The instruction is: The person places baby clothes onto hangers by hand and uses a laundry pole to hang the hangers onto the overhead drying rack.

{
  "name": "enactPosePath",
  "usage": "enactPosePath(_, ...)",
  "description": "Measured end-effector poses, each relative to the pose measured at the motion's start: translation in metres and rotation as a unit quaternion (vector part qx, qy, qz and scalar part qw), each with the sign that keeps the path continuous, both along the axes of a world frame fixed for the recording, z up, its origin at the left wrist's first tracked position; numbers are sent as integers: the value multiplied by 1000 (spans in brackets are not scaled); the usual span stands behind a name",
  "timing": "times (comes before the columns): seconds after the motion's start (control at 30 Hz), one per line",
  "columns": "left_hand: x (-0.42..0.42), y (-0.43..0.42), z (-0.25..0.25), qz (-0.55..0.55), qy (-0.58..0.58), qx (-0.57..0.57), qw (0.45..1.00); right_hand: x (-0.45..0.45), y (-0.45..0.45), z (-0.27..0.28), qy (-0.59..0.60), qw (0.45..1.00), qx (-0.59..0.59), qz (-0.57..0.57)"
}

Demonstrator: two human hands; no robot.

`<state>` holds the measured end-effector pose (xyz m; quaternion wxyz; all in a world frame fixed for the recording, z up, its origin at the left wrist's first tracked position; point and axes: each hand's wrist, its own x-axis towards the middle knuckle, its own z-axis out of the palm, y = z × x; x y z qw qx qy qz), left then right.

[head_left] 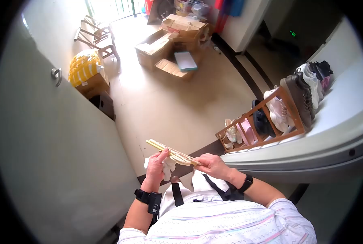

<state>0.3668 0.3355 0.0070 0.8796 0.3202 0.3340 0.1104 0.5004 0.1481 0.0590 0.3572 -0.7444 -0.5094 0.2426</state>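
Sticks [182, 157], thin and pale, noted as a loose bundle just below centre of view, toward 6 o'clock, held above the floor [161, 105]. Slant runs from 10 o'clock to 4 o'clock. Ends at 10 look uneven.

Left hand [155, 163], at the bundle's 9 o'clock: closed on the sticks, thumb laid along the top, short ends jutting past it. White cloth [169, 168] is bunched at the same hand; whether it is gripped or only trapped cannot be told. Right hand [214, 165], at 4 o'clock: narrow pinch on the lower ends, thumb and forefinger close together. Number of sticks cannot be made out.

Judgement on handling: the bundle is best carried by the left hand, firm but not crushing, as sticks this thin could bow or slide across one another. The right-hand pinch should be light, so that single sticks can be parted or evened without the rest being dragged. Both ends should be held near one level; if the 4 o'clock end is dipped, slippage is likely. Cloth is better tucked clear of the stick ends, where it could snag.

Surroundings: cartons [149, 59] at 12, shoe rack [293, 110] at 3, door [47, 122] at 9.
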Motion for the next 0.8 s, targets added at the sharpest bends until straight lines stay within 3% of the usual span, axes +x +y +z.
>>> enactPosePath(0.13, 46, 33, -1, -11, -5, -3, 1000, 51, 34, -7, -29, 999, -14, -5)
enactPosePath(0.43, 186, 133, -4, 125, -17, -41, 991, 220, 163, -7, -30, 998, -7, 51)
enactPosePath(0.63, 221, 202, -5, 237, -87, -167, 953, 295, 252, 7, -54, 981, 71, 175)
enactPosePath(0.67, 217, 217, -24, 243, -73, -171, 952, 307, 265, 7, -51, 980, 70, 177)
enactPosePath(0.8, 239, 281, -23, 237, -59, -181, 953, 350, 315, 9, -36, 982, 22, 181)
